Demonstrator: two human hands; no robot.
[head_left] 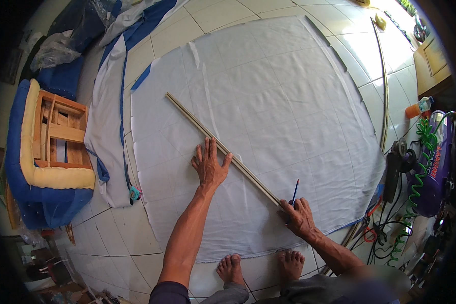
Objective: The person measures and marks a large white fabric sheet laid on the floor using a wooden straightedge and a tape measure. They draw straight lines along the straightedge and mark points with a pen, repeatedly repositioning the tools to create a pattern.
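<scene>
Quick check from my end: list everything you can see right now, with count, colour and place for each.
white fabric sheet: one, white, spread flat on the tiled floor
long straightedge: one, pale wood, diagonal across the sheet
pen: one, blue, upright at the straightedge's near end
upholstered seat frame: one, blue cover, yellow foam, bare wood, far left
blue-and-white fabric: one pile, left of the sheet
air compressor: one, purple, green coiled hose, right edge
bare feet: two, bottom centre
left hand: flat, pressing the straightedge
right hand: closed on the pen
</scene>
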